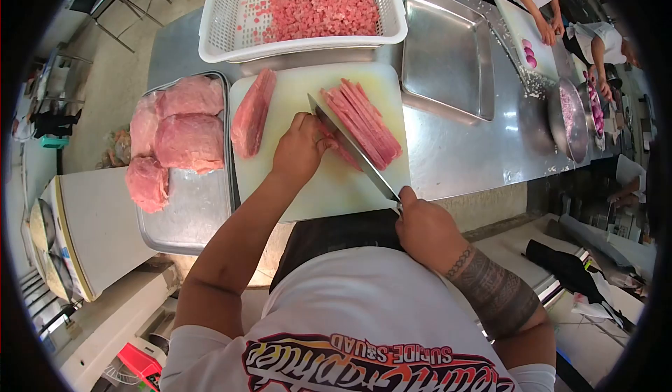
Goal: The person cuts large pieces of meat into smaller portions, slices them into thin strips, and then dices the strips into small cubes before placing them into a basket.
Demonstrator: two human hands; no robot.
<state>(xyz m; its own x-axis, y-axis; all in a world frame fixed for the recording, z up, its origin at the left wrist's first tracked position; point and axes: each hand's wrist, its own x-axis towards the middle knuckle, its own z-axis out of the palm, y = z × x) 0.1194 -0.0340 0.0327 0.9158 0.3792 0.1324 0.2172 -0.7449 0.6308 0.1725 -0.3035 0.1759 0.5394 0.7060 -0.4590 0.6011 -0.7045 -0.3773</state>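
In my right hand [428, 227] is the handle of a long kitchen knife [360, 155], its blade slanting up and left across the white cutting board [294, 199]. My left hand [299, 145] has its fingers curled on a small piece of raw meat [341, 150] at the blade's left side; the hand partly hides that piece. Long cut meat strips [362, 122] lie bunched against the blade's right side. A thick slab of meat [253, 114] rests along the board's left edge.
Left of the board, a metal tray [183, 231] carries several large meat pieces [189, 140]. Behind it stands a white perforated basket [301, 47] of diced meat [322, 7]. A steel pan [448, 49] sits back right. Co-workers' hands [549, 28] handle onions beside a metal bowl [565, 119].
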